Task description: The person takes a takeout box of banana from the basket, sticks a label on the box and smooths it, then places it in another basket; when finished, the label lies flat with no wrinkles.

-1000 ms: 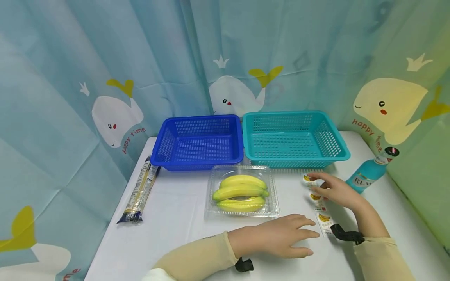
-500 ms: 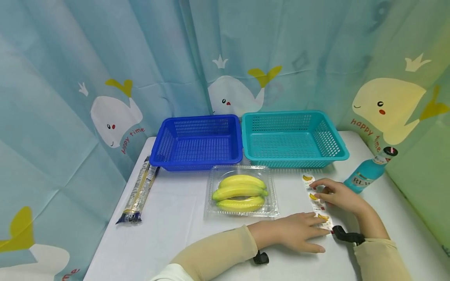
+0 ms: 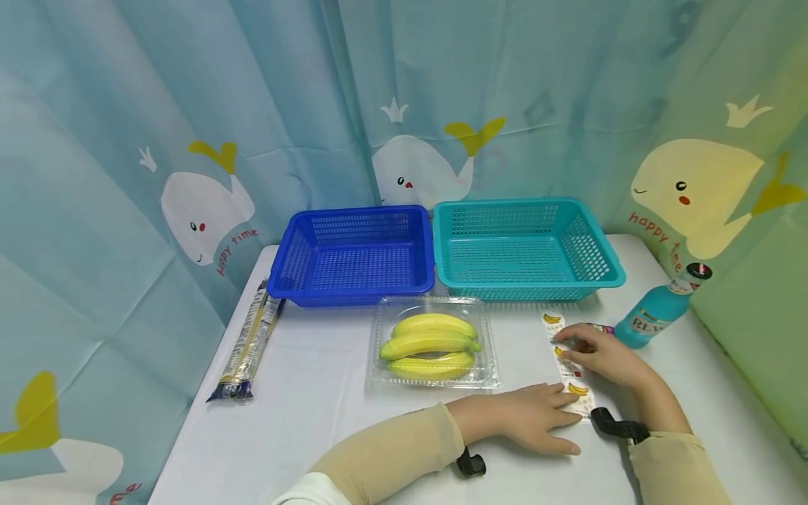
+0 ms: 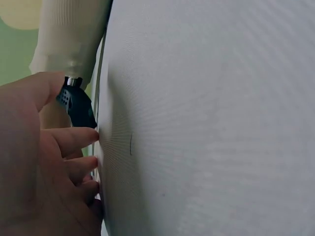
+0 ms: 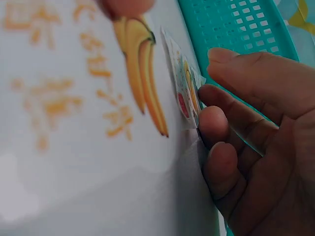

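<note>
On the white table at the right lies a strip of banana stickers [image 3: 570, 375] printed with yellow bananas. My left hand [image 3: 533, 417], fingers straight and spread, presses its fingertips on the strip's near end; in the left wrist view the fingers [image 4: 76, 140] reach the tabletop. My right hand [image 3: 606, 356] is over the strip's middle, its loosely bent fingertips touching it. The right wrist view shows its thumb [image 5: 224, 55] apart from the fingers beside a sticker [image 5: 184, 81]. Left of the strip stands a clear plastic box [image 3: 489, 351] holding several bananas [image 3: 432, 342].
A blue basket [image 3: 353, 289] and a teal basket [image 3: 527, 286] stand along the back. A blue bottle [image 3: 653, 314] is right of my right hand, with a purple packet [image 3: 602, 327] partly hidden beside it. A long foil packet [image 3: 249, 344] lies at the left.
My left hand has moved right onto the near end of the sticker strip. My right hand has shifted slightly toward me along the strip, showing the far sticker and part of the purple packet.
</note>
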{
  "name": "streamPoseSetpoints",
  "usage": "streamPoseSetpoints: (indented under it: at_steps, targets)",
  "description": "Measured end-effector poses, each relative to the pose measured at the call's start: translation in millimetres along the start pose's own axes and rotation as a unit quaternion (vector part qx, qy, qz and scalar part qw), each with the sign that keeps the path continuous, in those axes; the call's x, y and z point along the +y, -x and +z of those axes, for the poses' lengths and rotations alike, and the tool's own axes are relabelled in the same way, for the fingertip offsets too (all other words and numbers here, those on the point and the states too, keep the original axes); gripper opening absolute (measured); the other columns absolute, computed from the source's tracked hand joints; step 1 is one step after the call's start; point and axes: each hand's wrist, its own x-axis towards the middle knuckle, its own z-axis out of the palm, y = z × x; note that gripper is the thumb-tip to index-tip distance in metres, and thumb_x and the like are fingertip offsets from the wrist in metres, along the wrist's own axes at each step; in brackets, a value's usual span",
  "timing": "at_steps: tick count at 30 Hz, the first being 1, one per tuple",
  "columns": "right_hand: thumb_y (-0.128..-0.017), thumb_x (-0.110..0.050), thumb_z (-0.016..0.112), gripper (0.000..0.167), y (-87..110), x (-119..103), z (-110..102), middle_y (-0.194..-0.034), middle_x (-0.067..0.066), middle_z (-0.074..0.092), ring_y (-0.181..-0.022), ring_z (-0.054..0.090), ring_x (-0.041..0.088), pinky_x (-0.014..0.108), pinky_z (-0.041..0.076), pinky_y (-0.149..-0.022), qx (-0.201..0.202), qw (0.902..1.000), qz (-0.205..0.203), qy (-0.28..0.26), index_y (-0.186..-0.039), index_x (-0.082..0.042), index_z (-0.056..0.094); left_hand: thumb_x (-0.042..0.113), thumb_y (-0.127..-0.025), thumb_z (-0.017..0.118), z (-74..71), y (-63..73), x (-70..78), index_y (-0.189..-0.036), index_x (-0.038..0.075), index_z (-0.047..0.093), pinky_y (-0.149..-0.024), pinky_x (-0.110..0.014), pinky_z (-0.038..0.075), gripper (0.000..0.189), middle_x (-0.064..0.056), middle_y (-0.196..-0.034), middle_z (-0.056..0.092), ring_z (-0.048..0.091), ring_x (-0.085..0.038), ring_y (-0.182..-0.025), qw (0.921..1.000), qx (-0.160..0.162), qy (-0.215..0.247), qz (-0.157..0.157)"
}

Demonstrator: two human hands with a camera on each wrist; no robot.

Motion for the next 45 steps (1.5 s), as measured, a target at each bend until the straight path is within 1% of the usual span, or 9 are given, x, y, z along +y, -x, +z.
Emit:
streamPoseSetpoints:
  at_steps: [4, 6, 10, 12, 17, 23, 31, 39, 45]
  targets:
    - [-0.091, -0.014, 0.071, 0.024, 4.1, 2, 3, -0.114, 0.007, 0.062, -0.086, 0.05, 0.001, 0.02, 0.045, -0.069, -0.004, 1.0, -0.008, 0.003, -0.115, -0.012, 0.068, 0.066, -0.099, 0.027, 2.6, -1.6, -2.3, -0.155, 0.04, 0.022, -0.124, -0.022, 0.005, 0.062, 0.015, -0.166, 0.003, -0.002, -0.011, -0.154, 1.0, -0.001, 0.001, 0.009]
    - [-0.09, -0.014, 0.073, 0.022, 7.5, 4, 3, -0.113, 0.006, 0.061, -0.087, 0.05, 0.002, 0.019, 0.045, -0.07, -0.002, 0.9999, -0.014, 0.006, -0.112, -0.014, 0.07, 0.066, -0.099, 0.027, 2.9, -2.1, -3.0, -0.155, 0.04, 0.021, -0.124, -0.022, 0.003, 0.062, 0.015, -0.166, 0.001, -0.004, -0.011, -0.154, 0.9999, -0.002, 0.001, 0.015]
    - [-0.087, -0.017, 0.076, 0.017, 12.1, 6, 4, -0.103, 0.003, 0.061, -0.084, 0.048, 0.006, 0.018, 0.041, -0.068, -0.004, 0.9997, -0.024, 0.004, -0.104, -0.017, 0.071, 0.066, -0.099, 0.029, 1.6, -1.3, -3.6, -0.155, 0.04, 0.022, -0.124, -0.022, 0.004, 0.063, 0.014, -0.166, 0.002, -0.002, -0.011, -0.154, 0.9999, -0.004, -0.001, 0.015]
    - [-0.087, -0.017, 0.076, 0.017, 12.3, 5, 5, -0.095, 0.003, 0.059, -0.078, 0.045, 0.01, 0.021, 0.038, -0.063, -0.01, 0.9995, -0.028, -0.008, -0.103, -0.017, 0.07, 0.067, -0.099, 0.029, 0.7, -0.3, -3.9, -0.156, 0.04, 0.021, -0.124, -0.022, 0.004, 0.063, 0.014, -0.166, 0.002, -0.002, -0.011, -0.154, 0.9999, -0.005, -0.003, 0.012]
    - [-0.085, -0.02, 0.078, 0.018, 10.2, 3, 7, -0.087, -0.002, 0.055, -0.076, 0.045, 0.007, 0.021, 0.038, -0.062, -0.03, 0.9991, -0.029, 0.003, -0.099, -0.019, 0.067, 0.068, -0.098, 0.029, 0.5, 0.9, -4.4, -0.156, 0.04, 0.02, -0.124, -0.023, 0.004, 0.065, 0.014, -0.166, 0.0, -0.002, -0.01, -0.154, 0.9999, -0.008, -0.007, 0.009]
    - [-0.083, -0.023, 0.08, 0.021, 7.8, 2, 7, -0.088, -0.006, 0.053, -0.079, 0.044, 0.003, 0.019, 0.039, -0.065, -0.05, 0.9976, -0.002, 0.047, -0.096, -0.022, 0.064, 0.068, -0.098, 0.029, 1.3, 0.5, -4.6, -0.156, 0.04, 0.018, -0.125, -0.023, 0.004, 0.066, 0.014, -0.166, -0.002, -0.003, -0.01, -0.154, 0.9998, -0.012, -0.008, 0.01]
    - [-0.082, -0.02, 0.08, 0.022, 7.5, 1, 7, -0.086, -0.005, 0.051, -0.078, 0.043, 0.004, 0.02, 0.038, -0.063, -0.058, 0.9969, -0.002, 0.054, -0.095, -0.021, 0.063, 0.067, -0.098, 0.03, 0.3, 1.2, -5.8, -0.157, 0.04, 0.016, -0.125, -0.025, 0.003, 0.066, 0.014, -0.166, -0.005, -0.007, -0.011, -0.154, 0.9997, -0.021, 0.003, 0.015]
    - [-0.081, -0.015, 0.08, 0.022, 8.2, 2, 9, -0.086, -0.006, 0.051, -0.078, 0.044, 0.003, 0.019, 0.039, -0.064, -0.041, 0.997, -0.026, 0.06, -0.095, -0.021, 0.063, 0.067, -0.098, 0.032, 0.0, 0.6, -6.8, -0.157, 0.04, 0.015, -0.125, -0.024, 0.003, 0.067, 0.015, -0.166, -0.006, -0.008, -0.01, -0.153, 0.9995, -0.025, 0.006, 0.017]
    - [-0.082, -0.022, 0.08, 0.022, 6.2, -4, 8, -0.093, -0.004, 0.051, -0.083, 0.045, 0.005, 0.02, 0.041, -0.067, -0.068, 0.9954, 0.002, 0.068, -0.094, -0.022, 0.061, 0.067, -0.098, 0.032, -0.8, 1.3, -6.6, -0.157, 0.04, 0.015, -0.124, -0.023, 0.002, 0.067, 0.015, -0.166, -0.006, -0.008, -0.011, -0.153, 0.9996, -0.024, 0.003, 0.017]
